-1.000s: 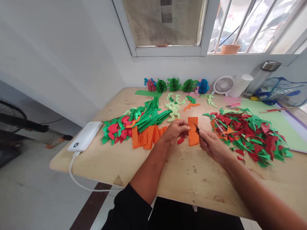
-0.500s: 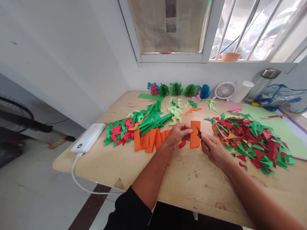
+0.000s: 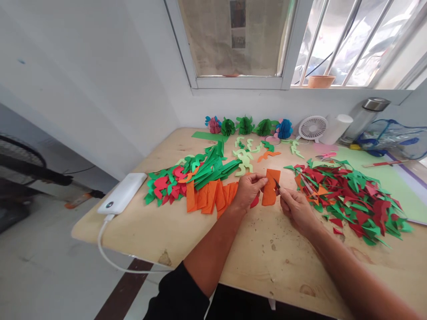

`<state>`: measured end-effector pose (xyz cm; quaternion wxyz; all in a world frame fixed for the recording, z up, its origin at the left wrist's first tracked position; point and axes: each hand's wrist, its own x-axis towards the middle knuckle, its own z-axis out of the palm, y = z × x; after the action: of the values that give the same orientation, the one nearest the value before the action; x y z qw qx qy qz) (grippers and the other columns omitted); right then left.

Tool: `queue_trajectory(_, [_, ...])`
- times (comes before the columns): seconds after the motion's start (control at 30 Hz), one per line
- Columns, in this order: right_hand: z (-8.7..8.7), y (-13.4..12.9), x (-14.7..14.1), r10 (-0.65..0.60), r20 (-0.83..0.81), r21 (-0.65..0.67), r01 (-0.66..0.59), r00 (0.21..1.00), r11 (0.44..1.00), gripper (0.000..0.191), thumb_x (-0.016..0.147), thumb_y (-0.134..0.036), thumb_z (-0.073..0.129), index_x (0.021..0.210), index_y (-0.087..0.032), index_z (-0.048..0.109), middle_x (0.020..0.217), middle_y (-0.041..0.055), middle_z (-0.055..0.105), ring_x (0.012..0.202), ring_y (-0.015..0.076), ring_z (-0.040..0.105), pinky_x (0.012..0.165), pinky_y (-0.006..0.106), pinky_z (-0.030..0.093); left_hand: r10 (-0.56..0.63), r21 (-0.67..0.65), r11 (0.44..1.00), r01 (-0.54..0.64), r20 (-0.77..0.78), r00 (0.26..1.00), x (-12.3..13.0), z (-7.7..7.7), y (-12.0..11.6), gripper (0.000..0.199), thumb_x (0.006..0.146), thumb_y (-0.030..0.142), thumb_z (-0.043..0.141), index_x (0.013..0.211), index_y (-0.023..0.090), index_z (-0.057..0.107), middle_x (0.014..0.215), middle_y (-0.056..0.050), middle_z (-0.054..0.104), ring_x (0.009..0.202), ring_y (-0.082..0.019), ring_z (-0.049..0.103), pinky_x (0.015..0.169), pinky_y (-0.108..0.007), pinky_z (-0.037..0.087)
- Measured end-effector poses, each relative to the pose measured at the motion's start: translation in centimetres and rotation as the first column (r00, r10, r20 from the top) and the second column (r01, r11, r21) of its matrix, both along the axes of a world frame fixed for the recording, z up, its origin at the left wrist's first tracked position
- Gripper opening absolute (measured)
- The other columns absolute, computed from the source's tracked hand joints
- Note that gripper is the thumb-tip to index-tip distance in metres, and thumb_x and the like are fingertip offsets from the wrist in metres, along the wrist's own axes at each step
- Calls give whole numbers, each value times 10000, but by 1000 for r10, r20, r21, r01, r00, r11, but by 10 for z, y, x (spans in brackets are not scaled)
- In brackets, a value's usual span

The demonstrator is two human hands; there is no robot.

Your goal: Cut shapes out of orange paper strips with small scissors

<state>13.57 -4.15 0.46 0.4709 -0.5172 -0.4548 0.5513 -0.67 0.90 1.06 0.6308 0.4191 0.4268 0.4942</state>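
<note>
My left hand [image 3: 249, 189] pinches the left edge of an upright strip of orange paper [image 3: 271, 197] above the table. My right hand [image 3: 295, 206] is closed around small dark-handled scissors [image 3: 277, 186], whose blades meet the paper's right side, where a curved cut shows. Most of the scissors' handle is hidden in my fingers. Left of my left hand lie several orange paper strips [image 3: 208, 196], side by side. A red paper piece [image 3: 254, 202] peeks out beneath my left hand.
Green strips [image 3: 213, 164] and red-green cutouts [image 3: 168, 182] lie left; a scrap heap [image 3: 360, 200] is right. Folded paper figures [image 3: 246, 125], a fan [image 3: 313, 128] and a glass bottle [image 3: 362, 120] stand at the back. A white power bank [image 3: 122, 193] sits at the left edge.
The orange strip has tilted slightly, its lower end swinging left. The scissors have stayed at its right side, and both hands have barely shifted.
</note>
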Motion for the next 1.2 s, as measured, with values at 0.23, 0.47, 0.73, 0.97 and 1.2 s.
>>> queue_trajectory(0.23, [-1, 0, -1, -29, 48, 15, 28, 998, 999, 498, 745, -631, 579, 558, -210, 391, 417, -84, 271, 381, 53, 192, 366, 214, 122, 45, 10, 999, -45, -10, 999, 4, -3, -2, 204, 645, 328, 692, 683, 134, 644, 593, -7, 613, 458, -62, 467, 450, -201, 334])
queue_trajectory(0.47, [-2, -1, -1, -28, 45, 21, 27, 999, 999, 513, 743, -633, 586, 541, -211, 375, 434, -75, 285, 389, 55, 191, 371, 223, 119, 29, -24, 999, -28, 42, 999, 6, -6, -1, 192, 639, 315, 700, 660, 147, 610, 560, 9, 582, 462, -75, 489, 470, -211, 382])
queue_trajectory(0.73, [1, -2, -1, 1, 23, 36, -2, 1000, 999, 524, 761, -613, 587, 511, -202, 381, 441, -68, 296, 388, 52, 207, 379, 228, 130, 28, -18, 999, -27, 42, 999, 8, -6, -3, 199, 644, 320, 709, 649, 149, 606, 551, 8, 581, 495, -87, 521, 454, -198, 387])
queue_trajectory(0.97, [-1, -2, 1, 10, 34, 68, -12, 999, 998, 517, 788, -595, 571, 513, -197, 388, 441, -61, 317, 390, 54, 228, 378, 230, 146, -14, -1, 1000, 14, 73, 997, 10, 1, -8, 223, 627, 323, 695, 603, 147, 560, 543, 14, 580, 468, -76, 513, 464, -202, 392])
queue_trajectory(1.2, [-3, -2, -1, -11, 13, 71, 10, 1000, 997, 495, 782, -596, 576, 536, -203, 402, 441, -65, 308, 398, 61, 213, 387, 237, 136, -13, -2, 1000, 13, 97, 995, 10, 7, -10, 205, 616, 319, 678, 602, 155, 555, 548, 14, 594, 496, -92, 545, 488, -214, 417])
